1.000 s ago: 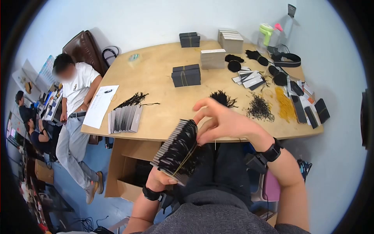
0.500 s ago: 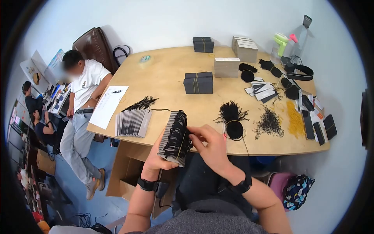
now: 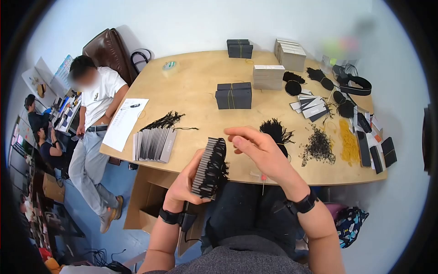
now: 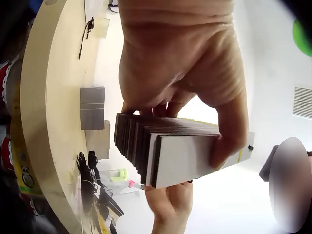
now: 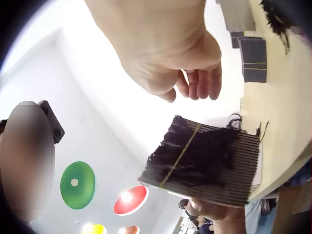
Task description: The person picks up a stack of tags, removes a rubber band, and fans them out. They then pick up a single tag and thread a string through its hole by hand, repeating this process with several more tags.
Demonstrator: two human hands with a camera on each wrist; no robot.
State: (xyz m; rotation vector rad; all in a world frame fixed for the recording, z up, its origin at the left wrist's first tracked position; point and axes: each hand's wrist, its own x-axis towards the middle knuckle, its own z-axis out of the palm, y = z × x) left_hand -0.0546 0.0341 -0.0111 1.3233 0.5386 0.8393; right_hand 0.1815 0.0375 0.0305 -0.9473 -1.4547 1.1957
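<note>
Over the table's front edge, my left hand (image 3: 182, 182) grips a thick stack of grey hang tags (image 3: 204, 166) from its left side. In the left wrist view the thumb presses the face of the outermost tag (image 4: 183, 156). Black looped cords (image 5: 195, 156) cover one side of the stack, and a thin yellow rubber band (image 5: 181, 155) runs across them in the right wrist view. My right hand (image 3: 262, 153) hovers just right of the stack, its fingers loosely extended and apart from it, holding nothing.
Fanned tags (image 3: 154, 145) with black cords lie left on the table, beside a paper sheet (image 3: 125, 124). Banded dark stacks (image 3: 233, 97) stand further back. To the right are a cord bundle (image 3: 275, 132), small black loops (image 3: 318, 148) and yellow rubber bands (image 3: 349, 144). A person (image 3: 98, 96) leans at the left.
The stack has turned more upright in my left hand. Half a second ago my right fingers touched its corded side; now that hand has moved up and right, away from it.
</note>
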